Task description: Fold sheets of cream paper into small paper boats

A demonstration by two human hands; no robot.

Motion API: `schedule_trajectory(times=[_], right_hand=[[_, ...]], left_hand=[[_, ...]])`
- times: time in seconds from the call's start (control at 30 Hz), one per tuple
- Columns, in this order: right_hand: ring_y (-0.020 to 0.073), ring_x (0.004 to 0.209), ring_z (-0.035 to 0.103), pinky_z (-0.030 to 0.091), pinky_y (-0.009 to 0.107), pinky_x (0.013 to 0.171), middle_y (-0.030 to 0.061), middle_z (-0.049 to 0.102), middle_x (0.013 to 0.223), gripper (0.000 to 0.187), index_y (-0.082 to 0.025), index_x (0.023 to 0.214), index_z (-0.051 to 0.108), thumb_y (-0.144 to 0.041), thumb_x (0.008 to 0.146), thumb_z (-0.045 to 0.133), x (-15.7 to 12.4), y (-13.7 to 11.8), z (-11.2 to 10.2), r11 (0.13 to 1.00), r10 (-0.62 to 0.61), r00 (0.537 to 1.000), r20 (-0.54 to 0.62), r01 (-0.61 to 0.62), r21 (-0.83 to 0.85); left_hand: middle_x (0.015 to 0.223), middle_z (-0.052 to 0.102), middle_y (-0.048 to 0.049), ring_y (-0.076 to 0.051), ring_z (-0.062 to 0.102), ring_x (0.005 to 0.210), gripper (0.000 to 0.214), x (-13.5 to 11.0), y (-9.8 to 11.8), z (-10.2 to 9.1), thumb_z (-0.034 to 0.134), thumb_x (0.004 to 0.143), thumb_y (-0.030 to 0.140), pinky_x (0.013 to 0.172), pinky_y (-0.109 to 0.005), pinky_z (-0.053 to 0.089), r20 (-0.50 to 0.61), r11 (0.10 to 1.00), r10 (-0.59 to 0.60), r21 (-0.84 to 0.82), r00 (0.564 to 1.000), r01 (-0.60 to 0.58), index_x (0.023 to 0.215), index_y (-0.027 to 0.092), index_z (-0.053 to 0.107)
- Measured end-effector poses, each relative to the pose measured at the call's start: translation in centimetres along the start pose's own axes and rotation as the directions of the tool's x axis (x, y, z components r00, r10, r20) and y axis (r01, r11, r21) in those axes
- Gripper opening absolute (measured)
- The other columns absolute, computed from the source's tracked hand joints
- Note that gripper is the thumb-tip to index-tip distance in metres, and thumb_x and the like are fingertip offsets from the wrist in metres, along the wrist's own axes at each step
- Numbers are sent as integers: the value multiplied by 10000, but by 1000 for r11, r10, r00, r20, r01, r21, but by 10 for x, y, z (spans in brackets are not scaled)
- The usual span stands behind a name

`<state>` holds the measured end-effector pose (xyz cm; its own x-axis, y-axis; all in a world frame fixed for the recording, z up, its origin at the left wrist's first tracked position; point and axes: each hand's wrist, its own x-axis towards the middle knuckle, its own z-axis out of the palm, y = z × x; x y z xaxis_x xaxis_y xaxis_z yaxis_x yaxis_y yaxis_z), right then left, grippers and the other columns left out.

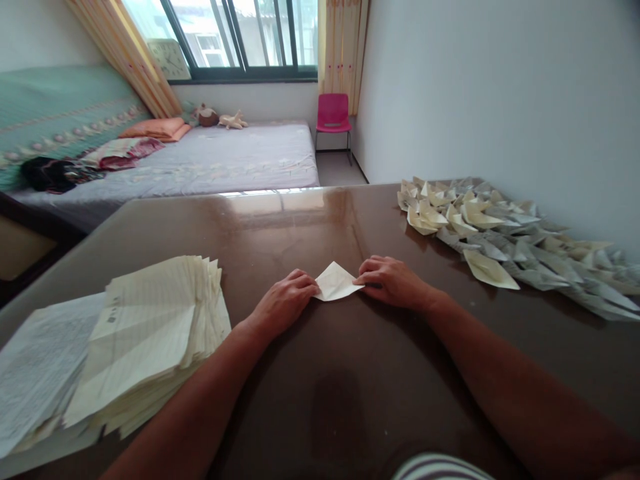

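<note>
A small folded sheet of paper (336,283), cream and roughly diamond-shaped, lies between my hands on the brown table (300,243). My left hand (290,295) pinches its left corner, fingers closed. At the right corner, my right hand (387,280) grips the paper between thumb and fingers. To the left of my left arm stands a thick stack of lined paper (145,333), its top sheet creased. Many folded paper boats (480,220) are heaped at the table's right side, and one cream boat (491,269) lies at the near edge of that heap.
Beside the lined stack is a pile of printed sheets (47,353) at the far left. Beyond the table are a bed (250,157) and a pink chair (333,115). A white wall (490,93) runs along the right, behind the boats.
</note>
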<state>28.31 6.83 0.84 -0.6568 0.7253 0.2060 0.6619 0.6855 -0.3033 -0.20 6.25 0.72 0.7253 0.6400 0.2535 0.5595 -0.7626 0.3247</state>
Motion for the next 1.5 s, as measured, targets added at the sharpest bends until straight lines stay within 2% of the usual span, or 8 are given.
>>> schedule_trajectory(times=[0.13,0.3,0.5,0.63,0.73,0.83,1.1,1.5], right_hand=[[153,862,611,449,257,760,37,662,969,210,-282,972,733,-231,860,563,-2,9,0,991,23,999,45,-29,133],[154,837,614,445,254,744,33,658,960,204,-285,965,743,-390,830,631,-3,8,0,979,68,995,75,-81,187],[129,739,593,416,231,667,36,657,880,283,-222,838,734,-409,894,530,0,2,3,951,181,983,38,-185,246],[124,676,562,390,230,620,24,643,778,265,-189,788,706,-380,875,544,3,2,7,910,286,958,35,-283,305],[122,650,537,374,235,608,13,623,740,244,-184,780,688,-378,853,559,5,-2,11,892,377,926,30,-371,258],[128,690,540,356,242,628,14,622,766,228,-191,776,669,-369,851,547,8,-8,14,890,439,898,9,-436,131],[131,730,548,301,252,624,8,641,835,228,-208,770,629,-388,860,520,13,-18,11,861,508,860,49,-507,-26],[136,744,557,258,257,595,4,651,854,256,-219,759,619,-414,866,493,16,-26,5,849,524,849,63,-515,-123]], left_hand=[[966,685,-62,-161,561,938,319,0,-5,-3,370,969,264,842,-275,477,34,995,14,-100,999,-10,979,218,686],[972,682,-52,-167,554,936,285,1,-2,-4,442,949,337,851,-277,459,74,996,-27,-78,997,33,959,217,700],[902,686,-39,-165,565,896,285,1,-3,4,444,945,346,816,-275,456,-10,976,-177,-133,984,174,941,221,700],[869,688,-24,-165,583,863,254,3,-3,12,479,923,351,782,-264,455,-76,929,-336,-192,939,317,905,219,695],[861,678,-20,-160,589,827,251,7,-1,16,488,911,366,742,-255,453,-83,893,-427,-195,901,405,922,229,697],[891,680,-16,-164,590,841,251,11,3,19,473,912,373,738,-257,447,-91,873,-482,-138,872,468,954,245,685],[876,670,5,-173,589,828,245,20,10,16,449,905,422,645,-258,403,-56,819,-569,53,821,571,957,314,662],[944,635,8,-176,560,921,266,19,12,18,389,942,425,664,-258,423,-59,839,-510,184,858,512,1001,311,622]])
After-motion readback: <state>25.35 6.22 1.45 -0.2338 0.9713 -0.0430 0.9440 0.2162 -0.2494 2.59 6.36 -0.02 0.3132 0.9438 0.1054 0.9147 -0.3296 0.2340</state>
